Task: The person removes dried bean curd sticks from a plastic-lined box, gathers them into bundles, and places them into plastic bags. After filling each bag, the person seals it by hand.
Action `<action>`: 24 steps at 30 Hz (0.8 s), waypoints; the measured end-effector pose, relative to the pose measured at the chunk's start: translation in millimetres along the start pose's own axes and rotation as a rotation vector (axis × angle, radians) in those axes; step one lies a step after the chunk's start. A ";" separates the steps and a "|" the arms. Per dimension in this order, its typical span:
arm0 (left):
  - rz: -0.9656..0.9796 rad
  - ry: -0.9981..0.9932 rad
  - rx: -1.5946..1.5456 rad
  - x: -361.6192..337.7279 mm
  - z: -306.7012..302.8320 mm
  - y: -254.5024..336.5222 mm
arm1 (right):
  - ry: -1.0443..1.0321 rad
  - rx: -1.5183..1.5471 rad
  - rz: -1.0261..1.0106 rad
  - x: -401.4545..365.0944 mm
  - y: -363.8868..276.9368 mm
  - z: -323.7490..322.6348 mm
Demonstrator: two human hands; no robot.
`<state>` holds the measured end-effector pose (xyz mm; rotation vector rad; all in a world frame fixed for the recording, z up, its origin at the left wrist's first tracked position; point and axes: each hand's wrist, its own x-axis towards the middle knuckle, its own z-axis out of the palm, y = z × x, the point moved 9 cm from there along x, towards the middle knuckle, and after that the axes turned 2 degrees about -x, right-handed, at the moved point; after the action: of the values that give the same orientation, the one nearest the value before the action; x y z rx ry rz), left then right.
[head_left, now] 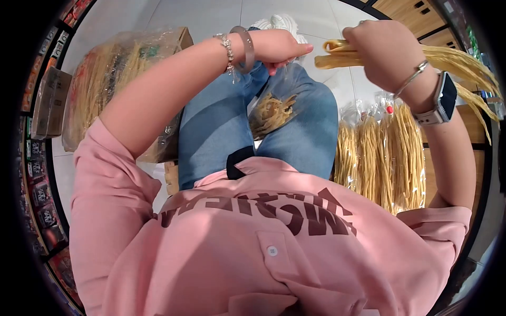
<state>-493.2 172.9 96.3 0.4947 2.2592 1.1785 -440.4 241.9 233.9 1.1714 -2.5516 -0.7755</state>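
My left hand (276, 46) is closed, with its fingers pinching the top of a clear plastic bag (289, 84). Short broken yellow pieces (273, 111) of dried bean curd stick lie low in that bag, which hangs between my thighs. My right hand (383, 52) grips a bunch of long dried bean curd sticks (453, 57). Their looped, folded ends point left towards the bag, apart from it, while the long ends trail off to the right past my wrist.
Filled clear packs of long yellow sticks (382, 152) stand at my right. A big plastic-lined carton (100, 87) with more sticks is at my left, beside a smaller cardboard box (52, 100). Stocked shelves (39, 184) line the left edge; wooden cabinets (414, 18) stand at upper right.
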 end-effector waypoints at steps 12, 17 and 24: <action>0.073 0.039 0.300 -19.7 -14.0 10.1 | -0.432 -0.199 -0.094 32.3 -69.4 24.8; 0.054 0.132 0.080 5.2 -24.6 -15.9 | -0.703 -0.373 -0.196 44.8 -96.1 53.4; 0.041 0.082 -0.112 1.8 -25.5 -29.4 | -0.571 -0.375 -0.168 49.2 -111.0 52.2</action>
<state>-512.3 141.5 83.4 0.4589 2.2455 1.3609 -423.5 164.0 128.5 1.1697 -2.5500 -1.7582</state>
